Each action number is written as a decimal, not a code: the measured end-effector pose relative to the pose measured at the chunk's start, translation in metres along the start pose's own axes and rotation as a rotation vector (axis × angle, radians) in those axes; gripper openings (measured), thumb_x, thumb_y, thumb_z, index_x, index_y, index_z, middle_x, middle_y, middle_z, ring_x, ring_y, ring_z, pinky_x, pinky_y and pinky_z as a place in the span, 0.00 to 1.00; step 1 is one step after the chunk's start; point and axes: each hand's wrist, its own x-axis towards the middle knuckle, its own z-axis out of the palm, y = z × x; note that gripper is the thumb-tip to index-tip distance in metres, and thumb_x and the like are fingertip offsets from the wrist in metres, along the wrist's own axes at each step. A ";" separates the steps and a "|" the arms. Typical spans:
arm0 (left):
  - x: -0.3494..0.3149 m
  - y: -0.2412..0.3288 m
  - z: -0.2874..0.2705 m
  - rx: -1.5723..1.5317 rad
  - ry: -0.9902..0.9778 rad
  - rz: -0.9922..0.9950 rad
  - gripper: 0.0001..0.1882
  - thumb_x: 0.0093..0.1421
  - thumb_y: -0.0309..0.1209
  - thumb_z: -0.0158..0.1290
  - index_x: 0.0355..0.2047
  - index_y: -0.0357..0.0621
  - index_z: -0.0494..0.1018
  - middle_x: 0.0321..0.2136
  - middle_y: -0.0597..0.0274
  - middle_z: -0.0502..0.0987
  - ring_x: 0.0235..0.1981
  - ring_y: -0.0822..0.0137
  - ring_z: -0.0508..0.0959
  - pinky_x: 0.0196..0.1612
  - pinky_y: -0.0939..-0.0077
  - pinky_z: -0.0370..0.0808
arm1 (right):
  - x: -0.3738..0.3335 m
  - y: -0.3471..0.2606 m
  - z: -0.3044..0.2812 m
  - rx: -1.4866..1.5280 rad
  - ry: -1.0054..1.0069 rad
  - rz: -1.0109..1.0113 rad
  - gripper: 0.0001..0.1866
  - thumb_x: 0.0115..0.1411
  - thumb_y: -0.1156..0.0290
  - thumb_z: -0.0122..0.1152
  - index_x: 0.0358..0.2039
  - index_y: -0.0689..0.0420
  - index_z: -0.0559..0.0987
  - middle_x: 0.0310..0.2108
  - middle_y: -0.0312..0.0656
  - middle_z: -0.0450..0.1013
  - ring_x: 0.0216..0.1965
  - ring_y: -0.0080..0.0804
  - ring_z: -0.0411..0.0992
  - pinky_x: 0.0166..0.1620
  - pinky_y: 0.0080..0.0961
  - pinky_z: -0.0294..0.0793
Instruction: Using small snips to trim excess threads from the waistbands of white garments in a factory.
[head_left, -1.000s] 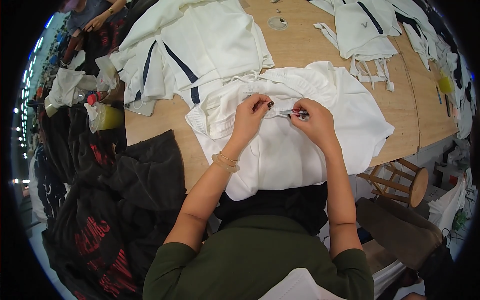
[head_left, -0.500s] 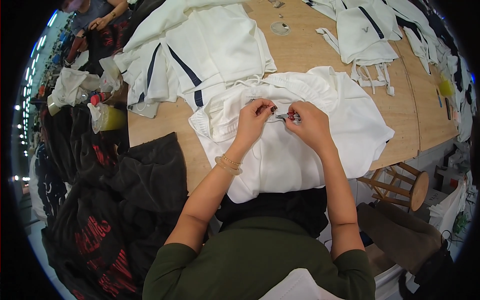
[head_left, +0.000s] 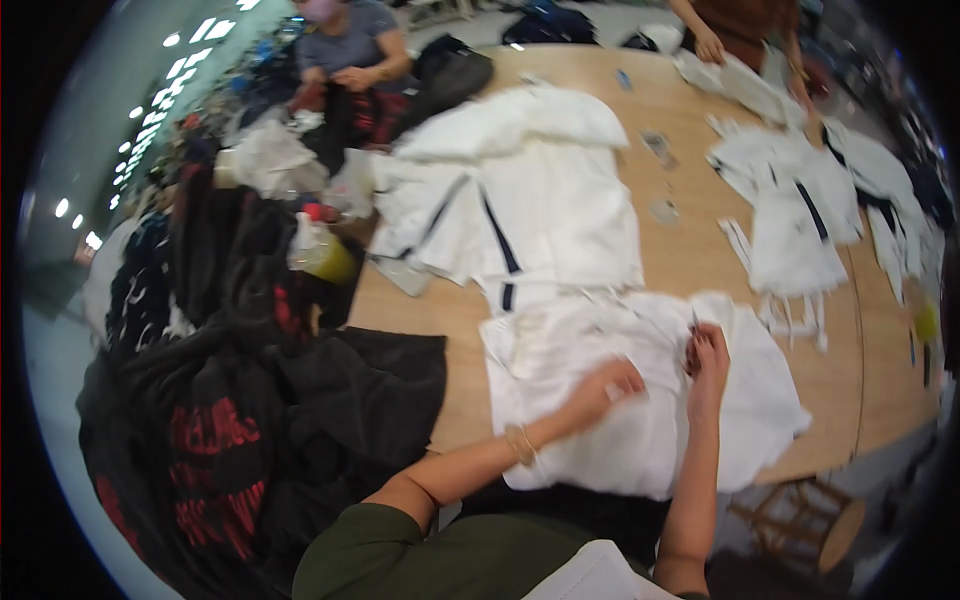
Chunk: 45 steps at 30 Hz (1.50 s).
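Note:
A white garment [head_left: 640, 420] with a gathered waistband lies spread on the table before me. Over its middle is my left hand [head_left: 605, 388], smeared by motion, so its finger pose is unclear; I make out nothing in it. My right hand [head_left: 706, 362] is closed near the garment's far right part, its fingers round small metal thread snips whose thin tip points away from me. The palm hides most of the snips. Beyond this garment lies a stack of white garments [head_left: 560, 210] with navy stripes.
Dark garments with red print [head_left: 215, 470] heap at the left, beside a cup of yellow drink [head_left: 325, 255]. More white pieces [head_left: 800, 240] lie at the right. A wooden stool [head_left: 800, 525] stands below the table [head_left: 400, 310]. Two people [head_left: 355, 50] handle cloth across the table.
My hands have come apart: the left is drawn back toward me, the right has moved right with the snips. The view has tilted up, showing more of the far side.

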 end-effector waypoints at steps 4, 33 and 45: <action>-0.016 0.047 0.032 0.391 -0.164 0.434 0.06 0.51 0.30 0.61 0.27 0.43 0.75 0.38 0.62 0.73 0.37 0.60 0.72 0.42 0.67 0.69 | 0.013 0.012 0.002 0.032 -0.056 0.015 0.06 0.59 0.74 0.50 0.37 0.56 0.71 0.26 0.26 0.63 0.23 0.12 0.57 0.25 0.11 0.55; 0.117 0.091 -0.142 -1.177 -0.078 0.264 0.48 0.55 0.70 0.35 0.68 0.54 0.46 0.68 0.55 0.48 0.68 0.56 0.49 0.67 0.51 0.46 | 0.023 0.036 0.008 0.012 -0.035 0.057 0.05 0.59 0.78 0.56 0.27 0.57 0.71 0.21 0.24 0.62 0.20 0.10 0.53 0.22 0.12 0.50; 0.133 -0.027 -0.207 -1.301 0.226 0.189 0.28 0.66 0.46 0.38 0.63 0.49 0.55 0.63 0.51 0.58 0.65 0.57 0.56 0.65 0.53 0.55 | 0.023 0.037 0.010 0.030 -0.045 0.056 0.05 0.59 0.78 0.56 0.27 0.57 0.71 0.21 0.24 0.62 0.20 0.10 0.53 0.23 0.12 0.51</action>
